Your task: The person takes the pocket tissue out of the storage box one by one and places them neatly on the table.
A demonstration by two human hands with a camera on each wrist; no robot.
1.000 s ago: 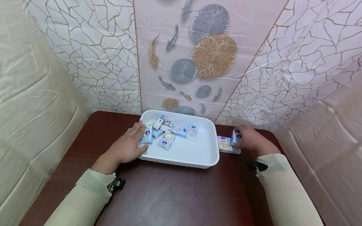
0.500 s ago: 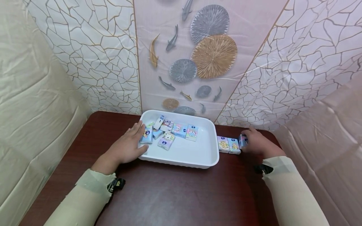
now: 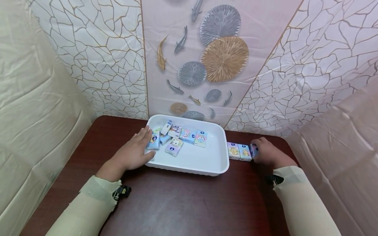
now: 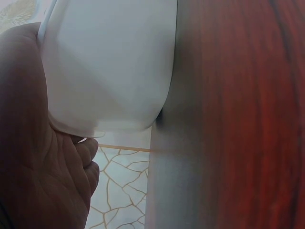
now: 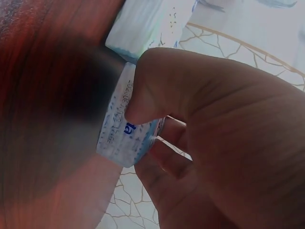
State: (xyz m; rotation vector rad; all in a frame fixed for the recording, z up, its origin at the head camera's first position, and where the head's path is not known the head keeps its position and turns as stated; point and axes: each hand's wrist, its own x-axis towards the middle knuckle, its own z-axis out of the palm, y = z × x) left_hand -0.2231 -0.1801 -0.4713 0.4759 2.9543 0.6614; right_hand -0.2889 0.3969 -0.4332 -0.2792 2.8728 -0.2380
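The right hand (image 3: 267, 153) pinches a small blue tissue pack (image 3: 254, 151) at the right end of a short row on the table. Beside it in the row lie a pack with a yellow figure on blue (image 3: 245, 152) and a purple-white pack (image 3: 233, 151) against the tray. In the right wrist view the thumb presses on the held pack (image 5: 116, 126), whose corner is close to another pack (image 5: 138, 28). At the white tray's (image 3: 206, 164) left edge rests the left hand (image 3: 131, 154), fingers extended; the left wrist view shows its palm (image 4: 43, 157) along the tray wall (image 4: 109, 67).
Several tissue packs lie in the tray, among them a pink-blue one (image 3: 200, 138), a white-purple one (image 3: 174, 147) and a blue one (image 3: 153, 141) near the left hand. The dark red table (image 3: 183, 203) ends at patterned cloth (image 3: 118, 65) behind.
The right hand has lowered its pack from above the row and moved it right, then slightly left against the row's end. The left hand has stayed at the tray.
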